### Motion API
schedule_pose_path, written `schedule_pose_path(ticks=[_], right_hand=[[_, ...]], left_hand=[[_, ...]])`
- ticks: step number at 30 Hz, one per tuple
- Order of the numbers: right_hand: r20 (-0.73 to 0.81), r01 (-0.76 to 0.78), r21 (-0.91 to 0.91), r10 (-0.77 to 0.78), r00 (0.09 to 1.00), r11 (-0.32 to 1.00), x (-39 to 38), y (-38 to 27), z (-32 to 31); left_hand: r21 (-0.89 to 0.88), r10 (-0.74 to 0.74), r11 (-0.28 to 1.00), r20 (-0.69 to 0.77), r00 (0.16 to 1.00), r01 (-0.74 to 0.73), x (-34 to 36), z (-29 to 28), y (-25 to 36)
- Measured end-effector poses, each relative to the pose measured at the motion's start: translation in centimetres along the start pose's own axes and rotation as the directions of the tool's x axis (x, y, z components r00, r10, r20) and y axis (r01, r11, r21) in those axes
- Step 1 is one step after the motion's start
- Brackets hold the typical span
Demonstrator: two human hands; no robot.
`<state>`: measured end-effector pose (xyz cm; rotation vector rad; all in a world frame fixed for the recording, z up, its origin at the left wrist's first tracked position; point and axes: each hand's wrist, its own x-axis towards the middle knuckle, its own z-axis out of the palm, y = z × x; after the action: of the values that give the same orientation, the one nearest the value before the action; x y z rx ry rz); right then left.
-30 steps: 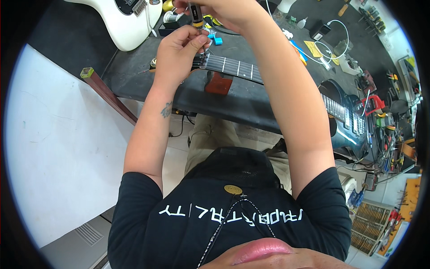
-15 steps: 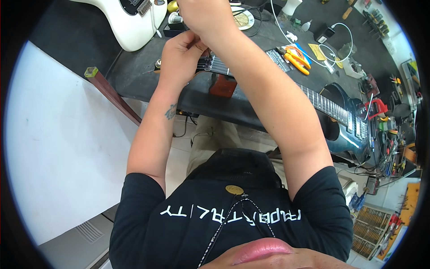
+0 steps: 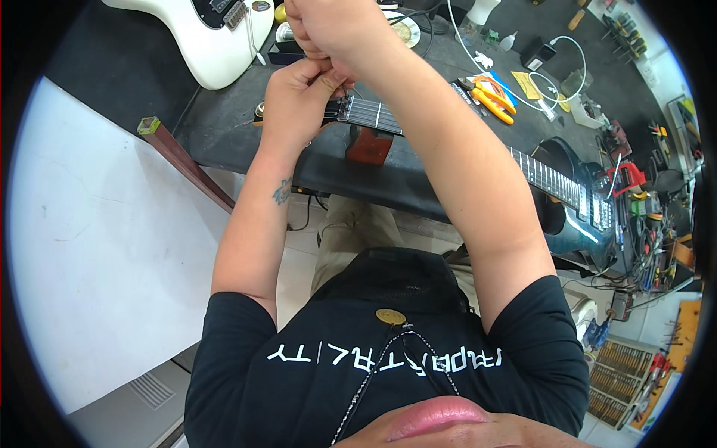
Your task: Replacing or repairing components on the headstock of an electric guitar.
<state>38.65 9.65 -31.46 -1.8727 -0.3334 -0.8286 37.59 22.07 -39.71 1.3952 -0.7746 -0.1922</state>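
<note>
A dark blue electric guitar (image 3: 579,224) lies across the bench, its body to the right and its headstock end to the left. My left hand (image 3: 295,97) is over the headstock beside the nut, thumb and fingers pinched together. Just above it and touching or nearly touching its fingertips, my right hand (image 3: 332,33) is curled closed. Whatever either hand grips is hidden by the fingers. A reddish-brown neck rest (image 3: 370,145) props the neck (image 3: 366,112) near the nut. My right forearm covers the middle of the neck.
A white guitar body (image 3: 216,52) lies at the far left. Orange-handled pliers (image 3: 493,101), a black charger with a white cable (image 3: 538,56) and a small dish (image 3: 403,31) sit behind the neck. Tools crowd the right side. A wooden post (image 3: 179,160) juts out at left.
My right hand has shifted slightly left and down, its fingers now more curled in view. My left hand stays pinched at the headstock. More of the neck by the nut shows.
</note>
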Motion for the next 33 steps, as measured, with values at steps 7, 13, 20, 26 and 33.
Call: schedule_pose_path(ticks=[7,13,20,26,33], right_hand=[[-0.237,-0.124,-0.061,0.106,0.966,0.990,-0.8,-2.0,1.6],[-0.032,-0.164,0.007,0.164,0.986,0.986,-2.1,-2.1,-3.2],[-0.024,-0.089,-0.544,0.090,0.996,0.835,-19.3,-7.4,-20.1],[-0.475,-0.494,-0.827,0.136,0.870,0.268,-35.7,-6.1,-38.8],[-0.491,-0.501,-0.839,0.102,0.865,0.213,-39.3,-4.8,-39.8]], left_hand=[[0.056,0.013,0.998,-0.039,0.999,-0.011,0.1,-1.0,-1.0],[0.021,-0.032,0.999,-0.023,0.999,0.032,0.4,0.7,-0.2],[-0.052,0.039,0.998,-0.121,0.992,-0.046,0.8,0.1,0.9],[0.030,0.041,0.999,0.097,0.994,-0.045,0.5,4.2,2.8],[0.299,-0.082,0.954,0.360,0.929,-0.032,2.5,8.6,4.1]])
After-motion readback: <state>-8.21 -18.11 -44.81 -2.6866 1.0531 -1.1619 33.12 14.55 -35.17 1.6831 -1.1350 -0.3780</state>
